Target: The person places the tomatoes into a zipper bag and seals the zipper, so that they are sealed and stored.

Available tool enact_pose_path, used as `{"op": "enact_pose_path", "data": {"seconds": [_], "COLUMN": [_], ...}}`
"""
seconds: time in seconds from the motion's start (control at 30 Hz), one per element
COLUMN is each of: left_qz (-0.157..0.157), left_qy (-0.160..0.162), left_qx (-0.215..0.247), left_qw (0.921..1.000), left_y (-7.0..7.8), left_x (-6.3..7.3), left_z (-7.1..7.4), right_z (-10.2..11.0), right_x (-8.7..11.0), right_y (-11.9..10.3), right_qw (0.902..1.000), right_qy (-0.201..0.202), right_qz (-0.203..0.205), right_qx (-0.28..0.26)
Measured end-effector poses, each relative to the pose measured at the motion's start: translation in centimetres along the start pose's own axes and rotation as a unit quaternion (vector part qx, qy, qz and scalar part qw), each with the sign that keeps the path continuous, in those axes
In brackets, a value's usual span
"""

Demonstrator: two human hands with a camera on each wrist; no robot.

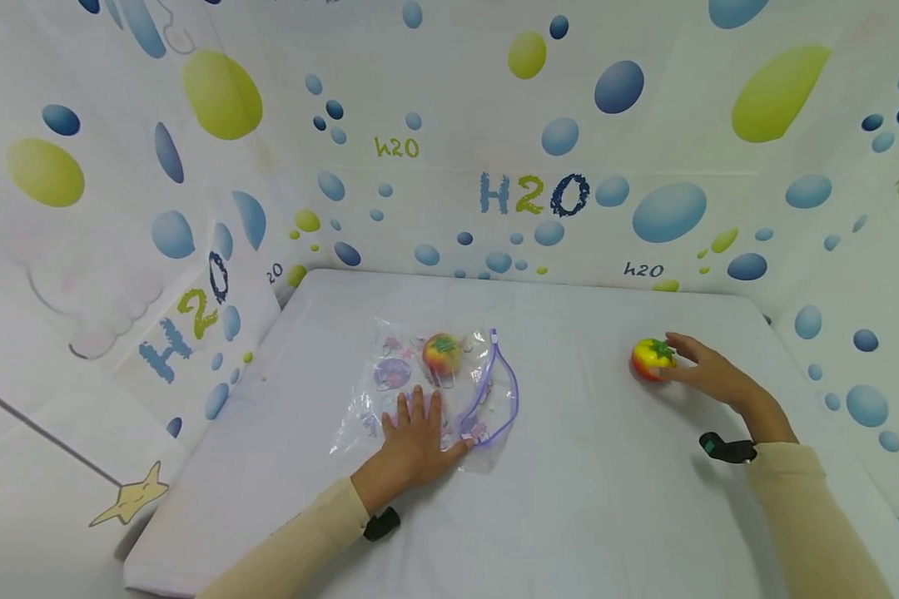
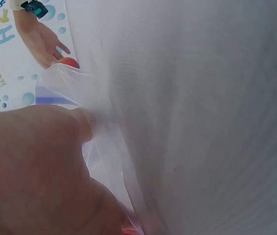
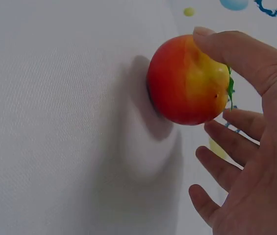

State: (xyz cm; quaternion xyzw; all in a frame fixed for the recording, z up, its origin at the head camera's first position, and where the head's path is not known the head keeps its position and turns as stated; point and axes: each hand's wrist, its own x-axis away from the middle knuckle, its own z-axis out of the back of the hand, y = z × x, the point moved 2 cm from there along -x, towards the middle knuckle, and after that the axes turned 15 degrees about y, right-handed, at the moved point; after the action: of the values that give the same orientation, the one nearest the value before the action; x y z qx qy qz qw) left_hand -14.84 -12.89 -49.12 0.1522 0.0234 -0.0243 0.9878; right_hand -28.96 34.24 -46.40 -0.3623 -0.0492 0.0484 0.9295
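A clear zip bag [image 1: 391,399] with purple and pink prints lies on the table, its purple-edged mouth [image 1: 515,391] spread apart on the right. Inside it is a red-and-yellow tomato [image 1: 441,355] with a green leafy top. My left hand [image 1: 417,445] rests on the bag's near part, fingers spread, thumb by the mouth. To the right, a second red-and-yellow tomato [image 3: 187,81] sits on the table. My right hand [image 1: 707,372] is around its right side. In the right wrist view the thumb overlaps the tomato's top and the other fingers spread loosely below, without a visible grip.
A white cloth covers the table [image 1: 562,499]. Printed curtains [image 1: 449,225] with blue and green spots and H2O lettering rise behind it and at both sides. Dark wrist devices [image 1: 727,449] are strapped to both wrists.
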Motion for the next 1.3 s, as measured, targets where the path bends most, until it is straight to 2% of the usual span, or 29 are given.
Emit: {"op": "enact_pose_path", "data": {"seconds": [0.43, 1.3], "left_qz": [-0.004, 0.001], "left_qy": [0.003, -0.001], "left_qx": [-0.003, 0.005], "left_qw": [1.0, 1.0], "left_y": [-0.19, -0.17], "left_x": [0.04, 0.08], "left_z": [-0.17, -0.1], "right_z": [-0.14, -0.46], "right_x": [0.25, 0.47], "right_y": [0.43, 0.61], "right_qw": [0.9995, 0.9999], "right_qy": [-0.028, 0.0], "right_qz": [-0.013, -0.008], "right_qx": [0.009, 0.015]}}
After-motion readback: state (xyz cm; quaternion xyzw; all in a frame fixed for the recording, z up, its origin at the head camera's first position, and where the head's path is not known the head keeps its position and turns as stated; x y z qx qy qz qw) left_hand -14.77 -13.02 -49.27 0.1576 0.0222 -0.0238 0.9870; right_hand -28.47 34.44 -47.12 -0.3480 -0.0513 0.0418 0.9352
